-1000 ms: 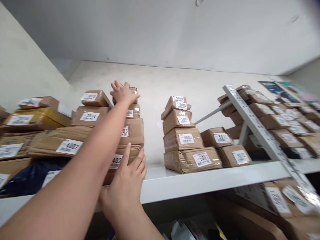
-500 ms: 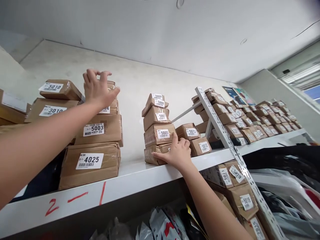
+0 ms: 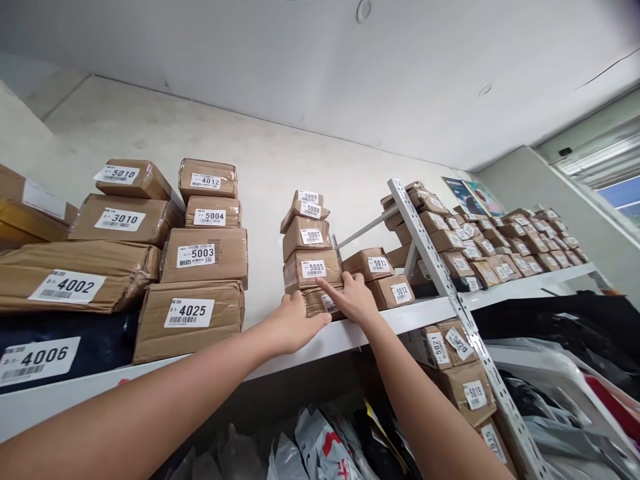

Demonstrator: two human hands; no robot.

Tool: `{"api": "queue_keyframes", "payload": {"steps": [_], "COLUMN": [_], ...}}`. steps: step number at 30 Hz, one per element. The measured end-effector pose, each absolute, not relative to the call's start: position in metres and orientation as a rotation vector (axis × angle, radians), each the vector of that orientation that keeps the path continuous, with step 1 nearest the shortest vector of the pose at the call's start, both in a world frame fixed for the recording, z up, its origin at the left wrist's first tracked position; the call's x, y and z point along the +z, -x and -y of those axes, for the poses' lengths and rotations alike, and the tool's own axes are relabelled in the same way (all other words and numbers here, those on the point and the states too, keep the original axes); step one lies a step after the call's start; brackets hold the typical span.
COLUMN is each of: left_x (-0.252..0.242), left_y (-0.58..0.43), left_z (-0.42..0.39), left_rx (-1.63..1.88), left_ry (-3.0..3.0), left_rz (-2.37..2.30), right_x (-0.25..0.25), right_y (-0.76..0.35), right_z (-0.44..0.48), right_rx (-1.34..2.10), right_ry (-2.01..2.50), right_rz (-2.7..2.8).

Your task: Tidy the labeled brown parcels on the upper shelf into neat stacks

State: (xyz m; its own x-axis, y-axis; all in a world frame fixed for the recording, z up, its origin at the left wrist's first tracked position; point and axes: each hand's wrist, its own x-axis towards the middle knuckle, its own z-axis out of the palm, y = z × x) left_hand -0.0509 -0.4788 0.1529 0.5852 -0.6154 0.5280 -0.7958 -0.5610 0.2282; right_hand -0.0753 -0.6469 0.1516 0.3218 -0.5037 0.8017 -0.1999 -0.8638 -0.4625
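Note:
A narrow stack of brown cardboard parcels stands on the white shelf, with labels 5009, 5008, 5007 point(image 3: 306, 237) and 5005 point(image 3: 295, 272) from the top down. Below them sits the bottom cardboard box point(image 3: 314, 303), its label partly covered. My left hand point(image 3: 294, 327) grips this box's left side, the fingers curled at its edge and the thumb stretched across the front. From the right, my right hand point(image 3: 356, 299) holds the same box, its thumb lying across the front just under label 5005. Its other fingertips are bent at the right side, partly hidden.
Taller parcel stacks, including box 4025 point(image 3: 150, 320), stand to the left. Boxes 5013 point(image 3: 357, 263) and 5012 point(image 3: 383, 293) sit close on the right, before a perforated metal upright point(image 3: 423, 233). Plastic bags point(image 3: 320, 440) lie on the level below the shelf edge point(image 3: 410, 319).
My left hand has come down from the top of the left stack, moving right to the bottom box of the narrow stack. My right hand stays at that box. The view has shifted slightly.

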Motion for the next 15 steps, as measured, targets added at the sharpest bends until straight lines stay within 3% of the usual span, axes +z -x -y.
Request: {"api": "queue_keyframes", "payload": {"steps": [15], "left_x": [0.135], "left_y": [0.048], "left_z": [0.446], "left_rx": [0.517], "left_ry": [-2.49], "left_rz": [0.859], "right_x": [0.148], "right_y": [0.058], "right_z": [0.606], "right_rx": [-1.432], "right_ry": [2.308], "right_rz": [-0.184]}}
